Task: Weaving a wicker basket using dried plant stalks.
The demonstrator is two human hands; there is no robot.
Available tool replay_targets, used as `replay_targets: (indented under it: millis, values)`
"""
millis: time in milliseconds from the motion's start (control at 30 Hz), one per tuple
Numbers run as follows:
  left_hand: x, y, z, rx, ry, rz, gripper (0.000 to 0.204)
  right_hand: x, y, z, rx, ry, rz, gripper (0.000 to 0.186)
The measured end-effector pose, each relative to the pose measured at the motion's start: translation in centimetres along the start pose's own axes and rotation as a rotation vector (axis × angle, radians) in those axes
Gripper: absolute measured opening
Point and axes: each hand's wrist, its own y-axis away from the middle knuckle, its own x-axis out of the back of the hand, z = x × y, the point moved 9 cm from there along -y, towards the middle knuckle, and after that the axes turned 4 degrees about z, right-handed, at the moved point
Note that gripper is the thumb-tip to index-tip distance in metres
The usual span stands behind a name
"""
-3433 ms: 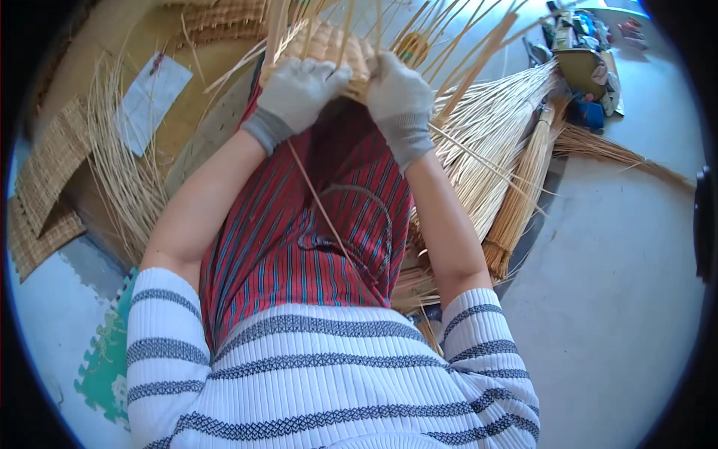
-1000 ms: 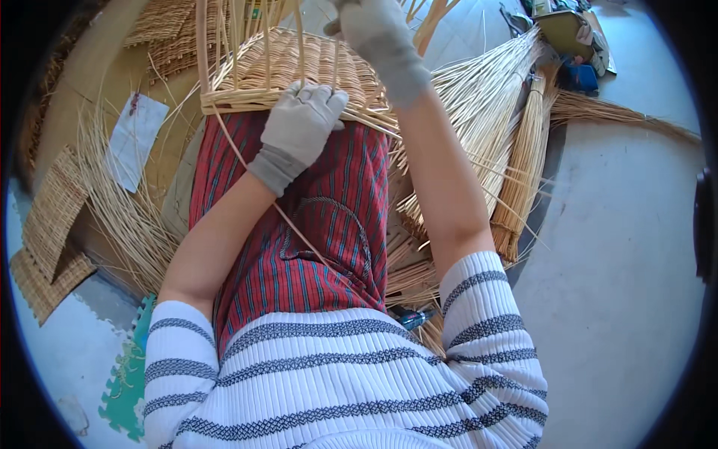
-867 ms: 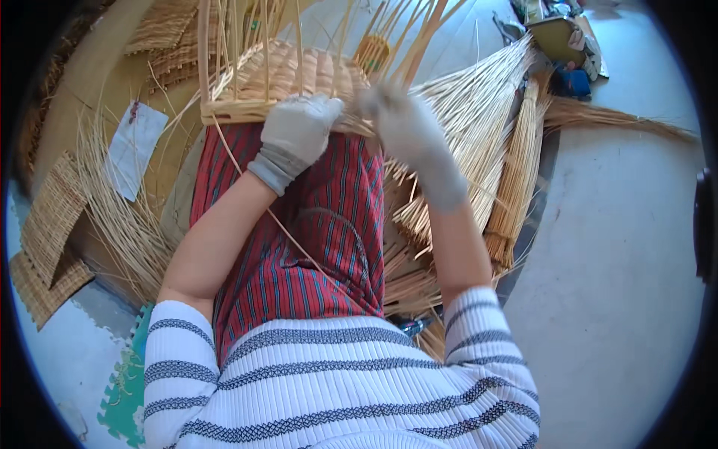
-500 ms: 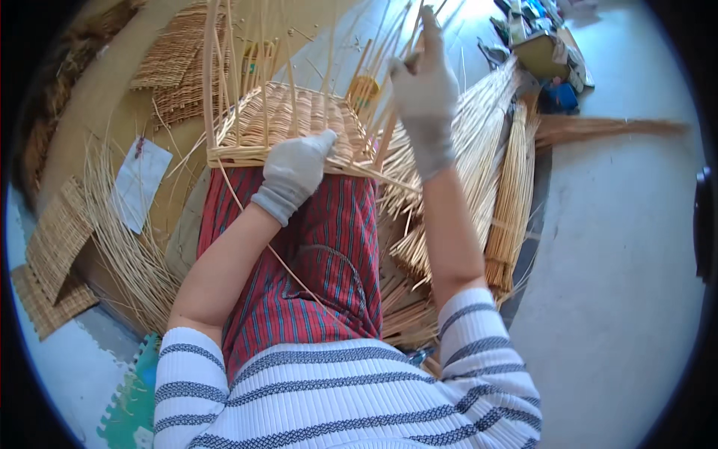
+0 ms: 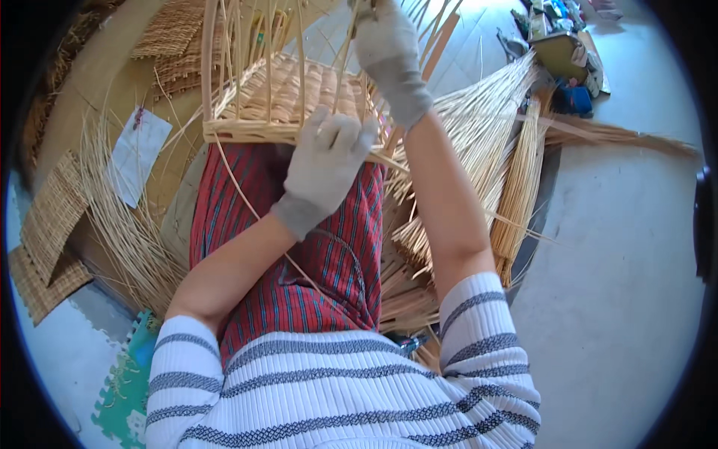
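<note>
An unfinished wicker basket (image 5: pixel 321 84) with a woven base and tall upright rods rests across my lap on red striped cloth (image 5: pixel 247 217). My left hand (image 5: pixel 327 161), in a pale knitted glove, is closed at the basket's near edge, its curled fingers around the base of an upright rod. Higher up, my gloved right hand (image 5: pixel 390 63) is closed round a thin wicker rod (image 5: pixel 343 56) near the top of the picture; its fingertips are partly cut off. One loose strand (image 5: pixel 238 187) trails from the near left corner over the cloth.
Bundles of pale wicker rods (image 5: pixel 486 127) lie on the right, beside a tighter tied bundle (image 5: pixel 520 202). Woven mats (image 5: pixel 56 217) and loose strands (image 5: pixel 123 232) are at left, near a white sheet (image 5: pixel 140 157). A green foam mat (image 5: pixel 123 396) lies lower left.
My right hand has moved left and up, from a raised finger to a grip on a rod. My left hand has shifted right along the basket's near edge, its fingers now curled.
</note>
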Motion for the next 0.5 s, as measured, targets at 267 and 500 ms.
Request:
replay_targets:
  millis: [267, 500]
  values:
    - [-4.3, 1.2, -0.3, -0.028, 0.115, -0.122, 0.042, -3.5, -1.2, 7.6, -0.217, -0.241, 0.261, 0.026]
    - [-5.2, -0.1, 1.2, -0.055, 0.175, -0.25, 0.04, -3.8, -1.4, 14.0, -0.142, -0.262, 0.28, 0.031]
